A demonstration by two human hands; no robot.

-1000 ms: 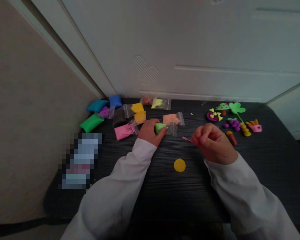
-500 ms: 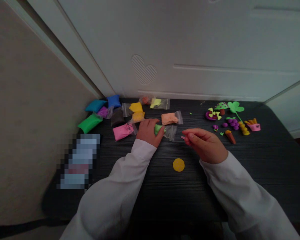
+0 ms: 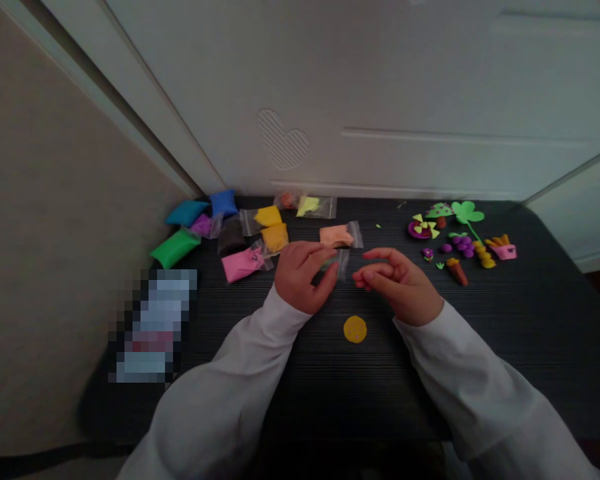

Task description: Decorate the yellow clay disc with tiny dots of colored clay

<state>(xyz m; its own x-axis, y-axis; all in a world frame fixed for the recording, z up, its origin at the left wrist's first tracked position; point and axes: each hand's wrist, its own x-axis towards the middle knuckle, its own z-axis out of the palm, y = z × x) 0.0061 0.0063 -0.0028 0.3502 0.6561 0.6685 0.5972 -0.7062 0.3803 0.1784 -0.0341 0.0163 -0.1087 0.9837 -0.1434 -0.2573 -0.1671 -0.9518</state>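
My left hand (image 3: 305, 275) hovers over a small clear bag of light green clay (image 3: 343, 263), mostly hiding it; its thumb and fingers are apart and grip nothing visible. To its right, my right hand (image 3: 400, 285) is held up with thumb and curled fingers pressed together and the index finger raised a little. Whatever those fingertips may hold is too small to make out. Below and between both hands, a flat yellow clay disc (image 3: 355, 329) lies on the black table (image 3: 340, 393).
Bags of pink (image 3: 243, 265), orange-yellow (image 3: 275, 237) and peach clay (image 3: 337, 236) lie behind my hands, with more coloured packets at left. A pixelated screen (image 3: 155, 327) sits at left. Small clay figures, including a purple grape bunch (image 3: 464, 246), stand at right. A white panel (image 3: 405, 160) rises behind.
My left hand has come off the light green bag, moving slightly right, and its fingers have loosened. My right hand has shifted slightly left, its index finger lifting from the thumb.
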